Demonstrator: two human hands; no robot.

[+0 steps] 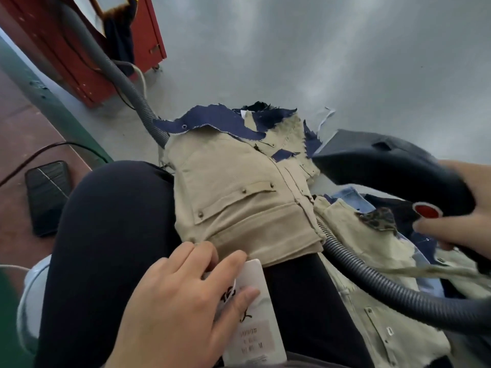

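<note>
So: left hand (180, 309) lay flat, bottom centre, pinning tag (255, 328) and beige jacket (239, 203) taut over my knee (111, 208); right hand (465, 227), far right, clasped the steamer (385, 168).

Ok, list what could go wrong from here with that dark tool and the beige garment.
1. The beige garment lies over the person's leg, so any heat or steam from the dark tool in the right hand could reach the leg.
2. The left hand rests on the white tag, in the tool's likely path.
3. The hose could drag the garment askew.
</note>
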